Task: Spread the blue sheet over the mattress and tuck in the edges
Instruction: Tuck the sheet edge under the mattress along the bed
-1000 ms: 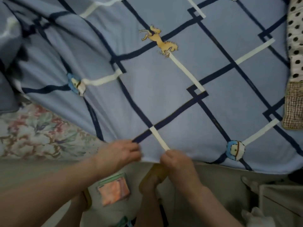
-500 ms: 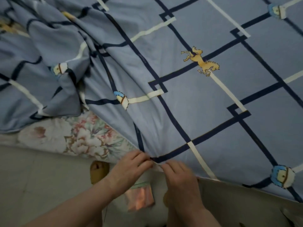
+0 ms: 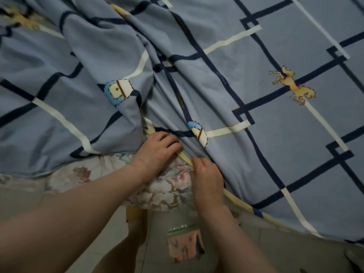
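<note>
Both hands at the near edge — my left hand clenched on a bunched fold of the blue sheet, my right hand pinching its pale hem. The sheet lies rumpled on the left half, floral mattress showing bare beneath. Best drag that hem low and even — then shove it under.

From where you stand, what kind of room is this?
Most likely a bedroom in a home. A blue sheet printed with horses lies across a flowery mattress, both hands work at its edge, and a tiled floor runs below.
</note>
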The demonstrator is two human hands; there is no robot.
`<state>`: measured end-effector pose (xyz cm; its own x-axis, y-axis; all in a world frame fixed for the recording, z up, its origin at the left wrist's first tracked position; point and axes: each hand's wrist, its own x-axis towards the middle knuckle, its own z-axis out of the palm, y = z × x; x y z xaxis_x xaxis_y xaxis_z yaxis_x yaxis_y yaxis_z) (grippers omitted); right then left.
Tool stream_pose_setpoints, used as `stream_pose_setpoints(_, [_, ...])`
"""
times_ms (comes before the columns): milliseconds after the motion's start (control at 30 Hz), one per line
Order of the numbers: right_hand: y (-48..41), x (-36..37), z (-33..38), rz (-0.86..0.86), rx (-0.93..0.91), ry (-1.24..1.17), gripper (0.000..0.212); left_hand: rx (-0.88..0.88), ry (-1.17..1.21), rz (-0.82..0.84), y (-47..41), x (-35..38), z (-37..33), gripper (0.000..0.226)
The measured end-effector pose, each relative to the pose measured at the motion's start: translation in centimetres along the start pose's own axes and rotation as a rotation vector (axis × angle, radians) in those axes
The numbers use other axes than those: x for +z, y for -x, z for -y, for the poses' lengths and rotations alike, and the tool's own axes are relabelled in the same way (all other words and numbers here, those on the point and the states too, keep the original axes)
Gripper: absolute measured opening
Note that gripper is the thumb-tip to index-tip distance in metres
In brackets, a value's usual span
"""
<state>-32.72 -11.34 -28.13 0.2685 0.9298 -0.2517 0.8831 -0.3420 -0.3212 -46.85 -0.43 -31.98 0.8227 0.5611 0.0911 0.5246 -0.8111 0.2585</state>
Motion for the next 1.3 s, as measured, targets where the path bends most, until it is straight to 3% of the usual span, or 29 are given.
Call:
stream_pose_setpoints(167, [-0.5,1.4,1.8,-0.075,0.16,-0.085,0.029,-0.025,0.02,-0.074,1.1,2.2,1.4,0.023])
stream_pose_setpoints(300, [-0.8,1.5,1.5,-0.144,0.168,-0.182,0.016,-0.008,0.048,-0.149,1.0,2.8,1.9,0.03])
stream_pose_setpoints(533, [-1.6,1.5,0.6,-0.113,0.189,-0.08,0.019,-0.005,0.077,-0.125,0.8,2.0,1.8,0.026])
stream_pose_setpoints(733, [-1.9,1.1,1.1,-0.053,0.133,0.084,0.017,0.117,-0.015,0.075,-0.7,-0.6,1.6,0.011])
stream_pose_setpoints(833, [0.4,-0.2,1.5,-0.075,0.092,0.078,0.014,0.225,0.012,0.18,0.8,-3.3,0.4,0.027])
stream_pose_setpoints(967, [9.0,0.4,2.8,-0.019,-0.151,0.061,0.031,0.308,0.09,0.328,9.2,-5.8,-3.2,0.033])
stream_pose_setpoints(1033, [12.1,1.4,3.3,-0.005,-0.17,0.025,0.031,0.273,0.12,0.392,13.0,-5.5,-4.9,0.033])
stream_pose_setpoints(1133, [12.1,2.7,3.7,-0.026,-0.085,0.08,0.029,0.147,0.139,0.329,14.4,-3.3,-5.2,0.029])
stream_pose_setpoints(1300, [10.9,4.3,3.6,-0.077,-0.045,0.165,0.033,0.179,0.069,0.236,14.9,-2.5,-5.4,0.046])
